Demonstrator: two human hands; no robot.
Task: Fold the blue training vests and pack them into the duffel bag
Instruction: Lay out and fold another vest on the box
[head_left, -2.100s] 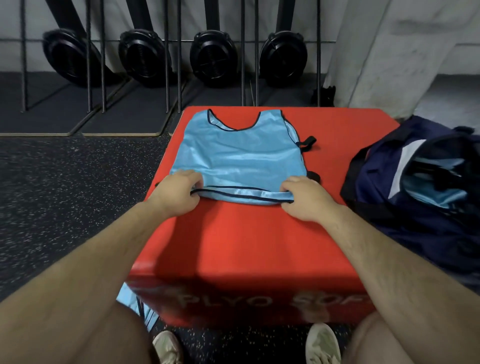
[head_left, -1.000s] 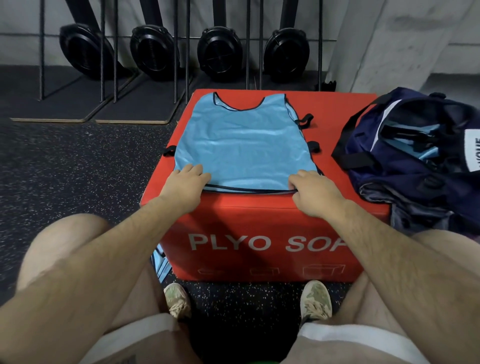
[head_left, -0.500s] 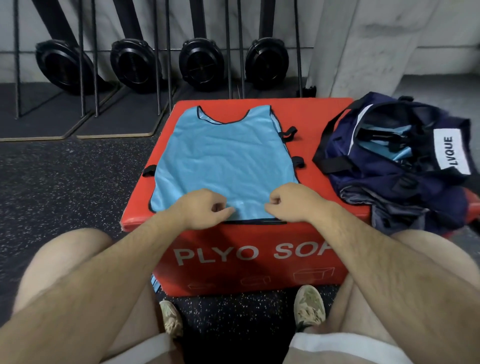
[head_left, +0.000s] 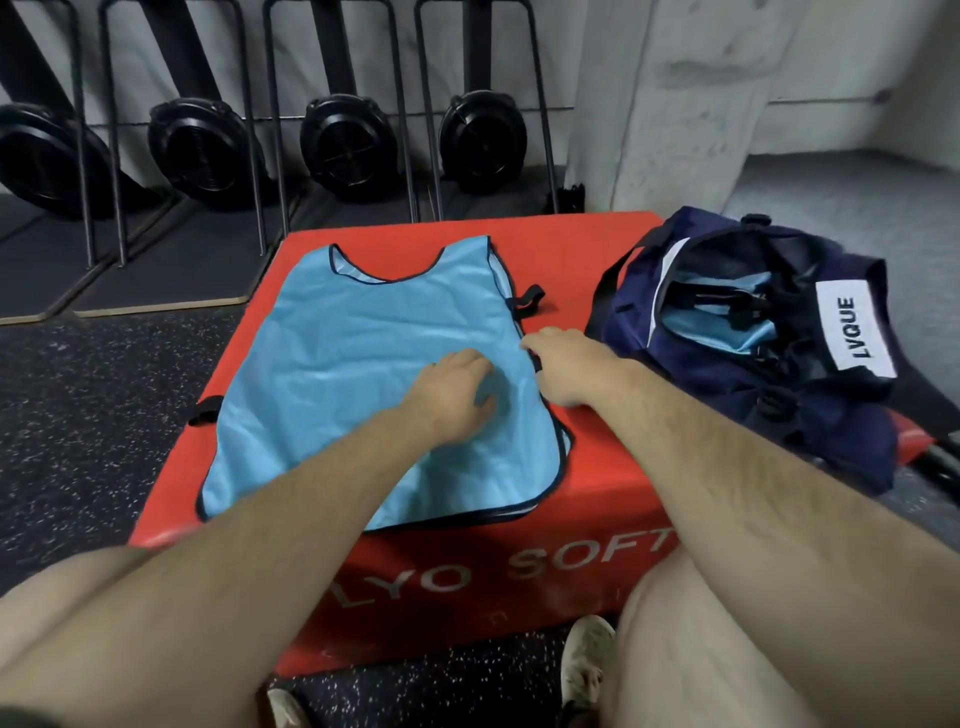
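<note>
Your hands have left the hem: left hand (head_left: 452, 395) presses flat to anchor the light-blue black-trimmed training vest (head_left: 337, 374) on the red foam plyo box (head_left: 602, 467), right hand (head_left: 569, 366) reaches its side edge, grip unclear, likely to fold.

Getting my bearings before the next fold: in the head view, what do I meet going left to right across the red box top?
Black side strap → blue vest → right hand at the vest's right edge → duffel bag. The left hand rests on the vest, so it is left out.
</note>
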